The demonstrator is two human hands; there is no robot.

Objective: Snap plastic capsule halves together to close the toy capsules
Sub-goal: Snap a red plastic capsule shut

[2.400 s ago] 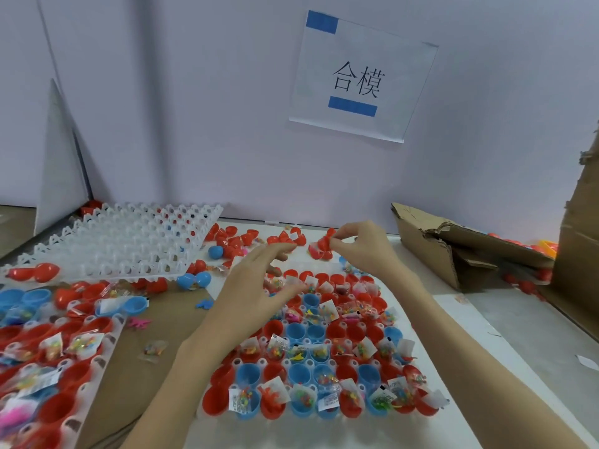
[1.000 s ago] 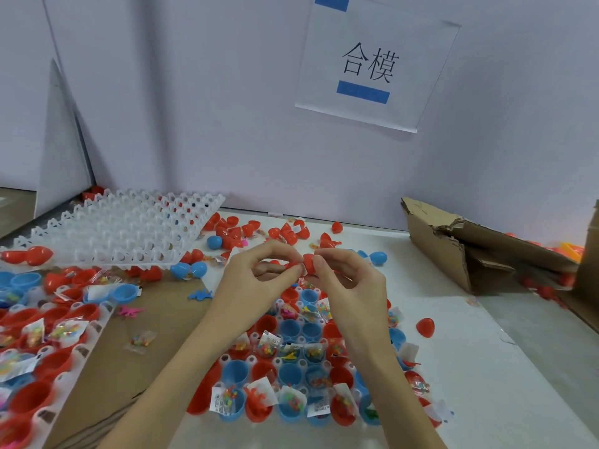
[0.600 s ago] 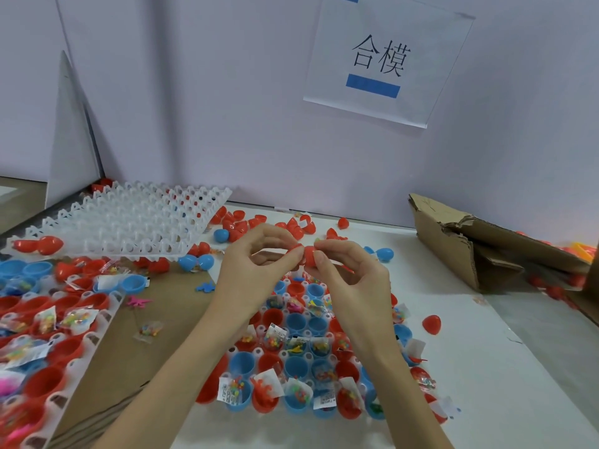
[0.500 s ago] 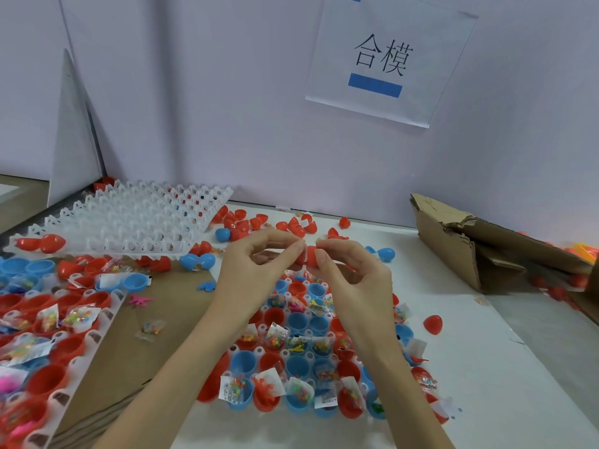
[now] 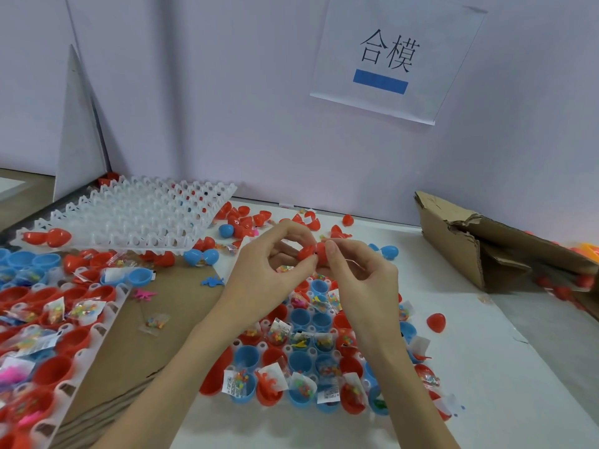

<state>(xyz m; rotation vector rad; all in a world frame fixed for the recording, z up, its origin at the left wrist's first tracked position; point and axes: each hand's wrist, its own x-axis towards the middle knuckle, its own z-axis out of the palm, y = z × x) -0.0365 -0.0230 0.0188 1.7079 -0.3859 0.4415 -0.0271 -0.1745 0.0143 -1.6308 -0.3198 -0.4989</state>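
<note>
From my feed I see 2 bare forearms rising from the lower edge, no sleeves on either. The left hand (image 5: 265,273) and the right hand (image 5: 363,283) carry no gloves, rings, watch or bracelet. The fingernails are short and unpainted.

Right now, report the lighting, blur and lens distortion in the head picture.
Head view: soft, even light, faint shadows, no harsh glare; wide-angle bending tilts the wall panels; red capsule between left hand and right hand looks slightly soft; paper sign is legible.
</note>
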